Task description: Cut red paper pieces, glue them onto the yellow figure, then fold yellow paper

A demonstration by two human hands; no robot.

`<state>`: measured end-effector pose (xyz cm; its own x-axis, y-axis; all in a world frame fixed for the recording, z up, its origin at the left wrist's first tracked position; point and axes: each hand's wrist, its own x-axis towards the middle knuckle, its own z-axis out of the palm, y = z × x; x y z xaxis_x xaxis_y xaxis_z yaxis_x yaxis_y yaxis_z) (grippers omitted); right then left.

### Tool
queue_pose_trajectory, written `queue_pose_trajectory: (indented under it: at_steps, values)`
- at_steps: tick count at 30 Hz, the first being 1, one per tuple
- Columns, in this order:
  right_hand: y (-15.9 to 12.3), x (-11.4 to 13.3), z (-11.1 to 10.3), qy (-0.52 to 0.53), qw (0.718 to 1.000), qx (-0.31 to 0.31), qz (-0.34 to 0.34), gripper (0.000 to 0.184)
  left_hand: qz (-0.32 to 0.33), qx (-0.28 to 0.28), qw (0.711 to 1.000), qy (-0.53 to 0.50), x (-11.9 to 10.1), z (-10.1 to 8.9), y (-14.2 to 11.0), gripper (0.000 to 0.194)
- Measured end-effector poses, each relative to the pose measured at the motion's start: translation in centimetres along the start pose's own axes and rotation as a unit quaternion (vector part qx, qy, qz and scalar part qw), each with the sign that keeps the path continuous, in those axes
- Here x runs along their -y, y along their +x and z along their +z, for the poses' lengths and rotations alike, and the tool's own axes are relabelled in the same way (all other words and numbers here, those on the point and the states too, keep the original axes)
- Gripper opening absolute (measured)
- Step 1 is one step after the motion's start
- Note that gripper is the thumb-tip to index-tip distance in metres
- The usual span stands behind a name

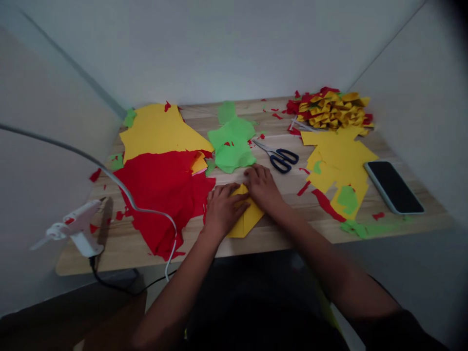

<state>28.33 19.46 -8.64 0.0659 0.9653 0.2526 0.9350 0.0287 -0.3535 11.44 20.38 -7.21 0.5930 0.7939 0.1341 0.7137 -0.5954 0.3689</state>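
A piece of folded yellow paper lies at the table's front edge, with a crease down its middle and a pointed top. My left hand grips its left side, thumb and forefinger reaching across the upper part. At the upper right, my right hand closes on the same paper with bent fingers, close to the left fingertips. Both hands cover much of the paper's upper edges. Just beyond my right hand, scissors with dark blue handles rest on the wood. Green paper lies behind my hands.
Crumpled red paper and a yellow sheet spread over the left side. A white glue gun stands at the left edge, near a pale cable. Rightward are cut yellow paper, a heap of folded yellow pieces and a phone.
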Motion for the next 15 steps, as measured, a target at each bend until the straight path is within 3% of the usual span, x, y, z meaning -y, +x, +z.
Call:
queue_pose_trajectory:
  at_steps: [4,11,15]
  values:
    - [-0.3,-0.3,-0.5,0.011,1.0,0.014,-0.021,0.027,-0.009,0.003,1.0,-0.01,0.0,-0.1,-0.1,0.023]
    - [-6.2,-2.6,-2.9,0.037,0.998,0.049,-0.022,0.034,-0.018,0.009,1.0,-0.016,-0.2,-0.3,0.0,0.024]
    - [-4.8,-2.0,-2.4,0.008,0.998,0.063,-0.012,0.044,-0.011,0.017,1.0,-0.01,-0.2,-0.3,0.1,0.024]
